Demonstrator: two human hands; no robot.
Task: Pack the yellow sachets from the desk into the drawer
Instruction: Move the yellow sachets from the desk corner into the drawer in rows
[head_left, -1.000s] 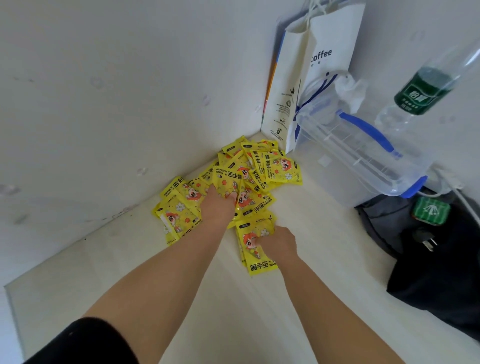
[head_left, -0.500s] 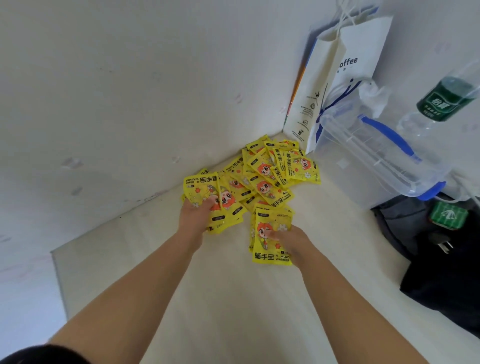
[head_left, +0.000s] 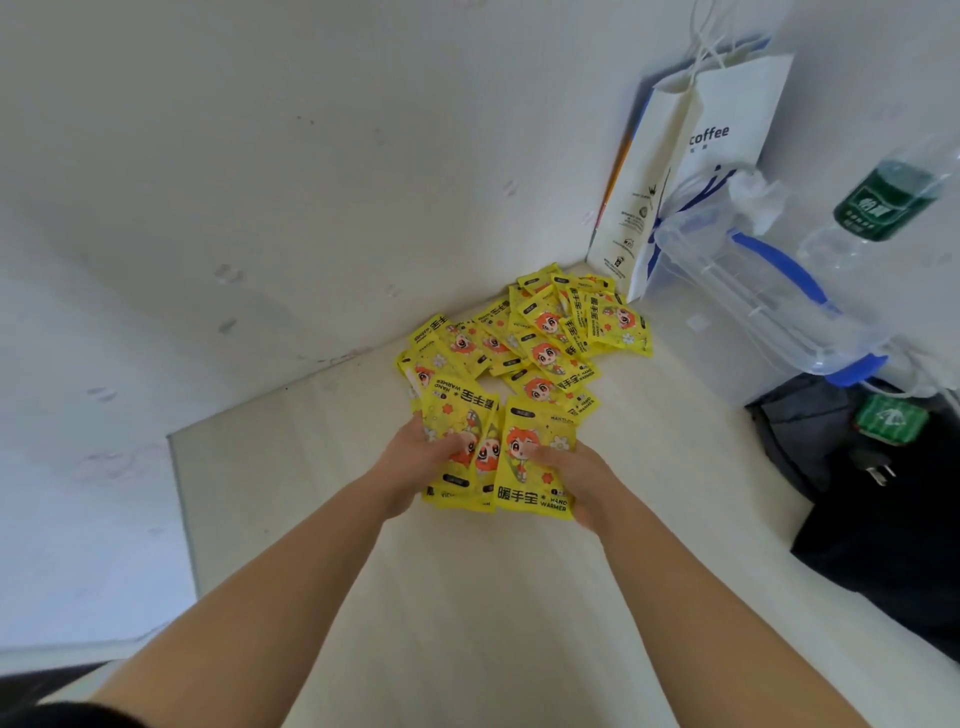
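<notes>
Gripping with both hands: left hand (head_left: 410, 467) clasps a fanned bunch of yellow sachets (head_left: 460, 410), right hand (head_left: 582, 483) pinches a front sachet (head_left: 530, 499) reading "暖手宝 HAND WARMER". Loose sachet pile (head_left: 540, 343) lies on the worktop (head_left: 493, 597) just beyond the hands. Farther right, white paper bag (head_left: 717, 156) printed "coffee".

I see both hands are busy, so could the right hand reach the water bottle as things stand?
Probably not easily: the right hand grips a hand warmer sachet, and the clear storage box with its blue handle seems to stand between it and the water bottle.
</notes>
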